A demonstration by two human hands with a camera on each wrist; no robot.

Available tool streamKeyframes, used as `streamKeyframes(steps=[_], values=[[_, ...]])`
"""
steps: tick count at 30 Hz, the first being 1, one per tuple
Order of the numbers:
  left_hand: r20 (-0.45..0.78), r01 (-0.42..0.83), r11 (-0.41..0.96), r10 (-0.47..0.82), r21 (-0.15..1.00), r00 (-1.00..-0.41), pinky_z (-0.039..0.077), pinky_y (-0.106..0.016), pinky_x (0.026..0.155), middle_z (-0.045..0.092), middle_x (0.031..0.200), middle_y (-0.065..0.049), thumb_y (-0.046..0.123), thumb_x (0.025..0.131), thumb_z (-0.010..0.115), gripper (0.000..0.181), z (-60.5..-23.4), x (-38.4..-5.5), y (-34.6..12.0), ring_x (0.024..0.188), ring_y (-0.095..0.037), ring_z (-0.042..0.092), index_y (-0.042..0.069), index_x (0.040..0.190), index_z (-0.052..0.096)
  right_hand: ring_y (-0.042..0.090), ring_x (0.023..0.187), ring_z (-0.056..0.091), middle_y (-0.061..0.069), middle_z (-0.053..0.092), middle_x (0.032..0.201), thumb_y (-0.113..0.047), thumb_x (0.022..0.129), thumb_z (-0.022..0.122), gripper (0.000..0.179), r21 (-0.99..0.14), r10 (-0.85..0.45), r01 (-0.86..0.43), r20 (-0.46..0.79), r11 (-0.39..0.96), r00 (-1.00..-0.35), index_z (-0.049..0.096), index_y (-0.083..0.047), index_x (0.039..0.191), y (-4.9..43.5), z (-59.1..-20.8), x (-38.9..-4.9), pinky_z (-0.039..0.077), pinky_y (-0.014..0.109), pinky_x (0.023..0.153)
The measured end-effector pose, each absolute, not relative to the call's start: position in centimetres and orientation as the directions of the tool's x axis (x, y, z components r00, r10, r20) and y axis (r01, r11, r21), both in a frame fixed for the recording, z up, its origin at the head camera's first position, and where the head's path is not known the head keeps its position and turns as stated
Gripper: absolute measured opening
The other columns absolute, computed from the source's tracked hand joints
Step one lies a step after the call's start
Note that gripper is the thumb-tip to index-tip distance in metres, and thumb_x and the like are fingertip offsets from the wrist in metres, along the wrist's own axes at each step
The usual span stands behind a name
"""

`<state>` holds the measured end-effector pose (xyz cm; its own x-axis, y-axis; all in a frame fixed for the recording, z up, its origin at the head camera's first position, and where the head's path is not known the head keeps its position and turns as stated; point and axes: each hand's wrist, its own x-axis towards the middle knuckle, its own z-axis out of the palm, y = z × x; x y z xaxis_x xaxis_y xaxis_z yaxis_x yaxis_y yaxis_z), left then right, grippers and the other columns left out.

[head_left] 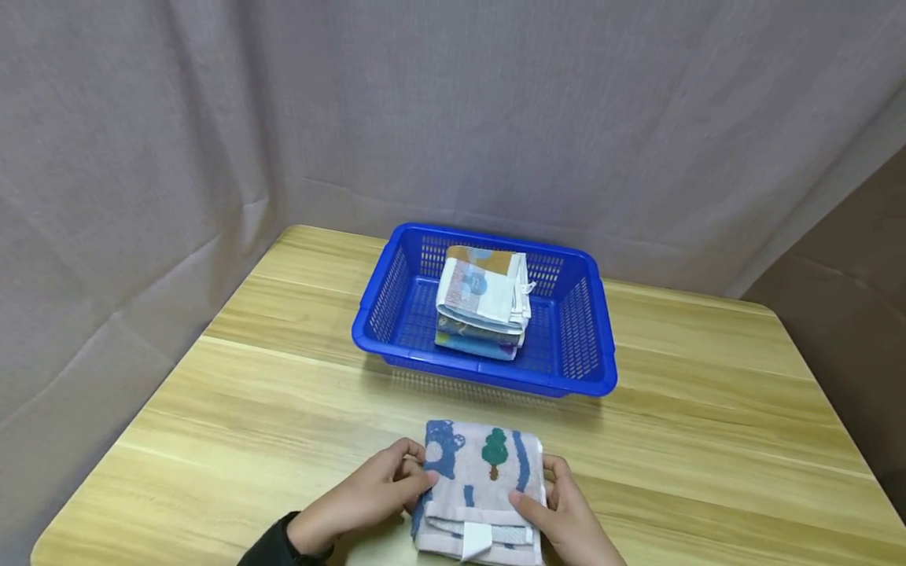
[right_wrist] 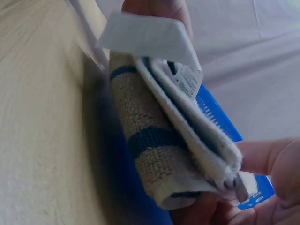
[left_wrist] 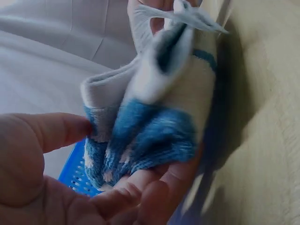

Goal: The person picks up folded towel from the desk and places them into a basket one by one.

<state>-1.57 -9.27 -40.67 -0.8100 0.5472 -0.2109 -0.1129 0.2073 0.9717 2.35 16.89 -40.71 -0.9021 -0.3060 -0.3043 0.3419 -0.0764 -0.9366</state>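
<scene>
Between my two hands is a folded towel point(head_left: 474, 479), pale with a blue bear, a green tree and a white tag. My left hand point(head_left: 385, 487) grips its left edge, thumb on top and fingers underneath. On the opposite edge my right hand point(head_left: 566, 511) holds it the same way. Both wrist views show the layered folds of the towel point(left_wrist: 154, 117) raised a little off the table, a shadow below it. In the right wrist view the white tag point(right_wrist: 150, 37) sticks out from the towel's near side.
Behind the hands a blue plastic basket point(head_left: 481, 373) stands on the wooden table point(head_left: 269, 393). Inside it is a stack of folded cloths point(head_left: 481, 295), the top one white, brown and blue. A grey curtain point(head_left: 495, 118) hangs along the table's back edge.
</scene>
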Motion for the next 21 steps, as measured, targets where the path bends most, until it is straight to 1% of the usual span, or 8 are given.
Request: streamKeyframes(steps=[2,4,7,11,13,17,19,21], values=[[-0.229,-0.142,0.199,0.534,0.970,-0.814,0.046,-0.029,0.055,0.063,0.080,-0.004,0.027,0.093,0.056,0.049,-40.7,-1.6,-9.2,0.064,-0.018,0.058,-0.007,0.121,0.036,0.030,0.089,0.060,0.018,0.064,0.100,-0.010,0.091,0.057,0.073,-0.930,-0.278,0.367,-0.345,-0.030,-0.897,-0.001,0.002,0.135,17.0,-40.7,2.2,0.053,0.034,0.073],[-0.239,-0.159,0.194,0.526,0.968,-0.816,0.045,-0.029,0.054,0.062,0.077,-0.003,0.027,0.091,0.059,0.059,-40.7,-1.7,-9.2,0.061,-0.016,0.056,-0.010,0.127,0.031,0.029,0.091,0.060,0.019,0.064,0.100,-0.013,0.091,0.059,0.080,-0.926,-0.274,0.377,-0.364,0.007,-0.890,-0.003,0.005,0.138,17.2,-40.8,2.0,0.052,0.032,0.075],[-0.244,-0.167,0.188,0.543,0.968,-0.804,0.042,-0.025,0.053,0.060,0.072,-0.001,0.023,0.089,0.061,0.069,-40.8,-1.6,-9.4,0.058,-0.012,0.050,-0.015,0.132,0.023,0.028,0.093,0.059,0.019,0.065,0.103,-0.015,0.092,0.058,0.074,-0.926,-0.315,0.375,-0.366,0.032,-0.876,0.007,0.015,0.138,17.4,-40.9,1.8,0.051,0.030,0.075],[-0.217,-0.151,0.160,0.578,0.975,-0.787,0.037,-0.021,0.051,0.052,0.065,0.001,0.015,0.089,0.060,0.067,-41.0,-1.4,-9.8,0.053,-0.010,0.042,-0.019,0.132,0.022,0.030,0.090,0.060,0.018,0.065,0.103,-0.017,0.095,0.052,0.061,-0.918,-0.347,0.397,-0.370,-0.008,-0.862,0.020,0.018,0.135,17.5,-41.0,2.0,0.053,0.032,0.070],[-0.204,-0.141,0.153,0.578,0.978,-0.790,0.035,-0.020,0.051,0.049,0.065,0.002,0.015,0.089,0.060,0.064,-41.0,-1.3,-10.0,0.052,-0.009,0.039,-0.018,0.131,0.025,0.029,0.089,0.061,0.017,0.065,0.103,-0.018,0.096,0.051,0.061,-0.909,-0.345,0.415,-0.380,-0.034,-0.858,0.021,0.017,0.135,17.5,-41.0,2.1,0.054,0.032,0.069],[-0.200,-0.150,0.134,0.568,0.979,-0.798,0.032,-0.020,0.052,0.052,0.068,0.001,0.017,0.088,0.062,0.062,-39.8,-1.1,-10.5,0.055,-0.009,0.039,-0.015,0.130,0.030,0.030,0.096,0.058,0.017,0.063,0.108,-0.015,0.096,0.050,0.062,-0.895,-0.371,0.436,-0.375,-0.096,-0.850,0.016,0.016,0.137,17.5,-39.9,2.6,0.052,0.035,0.076],[-0.188,-0.144,0.123,0.566,0.982,-0.803,0.033,-0.020,0.050,0.054,0.070,0.000,0.017,0.087,0.064,0.060,-38.6,-1.1,-10.6,0.056,-0.008,0.041,-0.014,0.128,0.033,0.031,0.100,0.056,0.016,0.062,0.111,-0.013,0.096,0.050,0.062,-0.898,-0.372,0.423,-0.353,-0.122,-0.858,0.014,0.015,0.138,17.4,-39.0,2.7,0.050,0.037,0.080],[-0.168,-0.132,0.105,0.564,0.986,-0.808,0.033,-0.020,0.049,0.055,0.072,-0.001,0.016,0.086,0.065,0.059,-37.1,-1.3,-10.6,0.055,-0.008,0.042,-0.013,0.127,0.034,0.031,0.102,0.055,0.015,0.061,0.114,-0.011,0.096,0.049,0.062,-0.917,-0.371,0.374,-0.302,-0.139,-0.878,0.011,0.014,0.138,17.2,-37.9,2.6,0.049,0.038,0.081]])
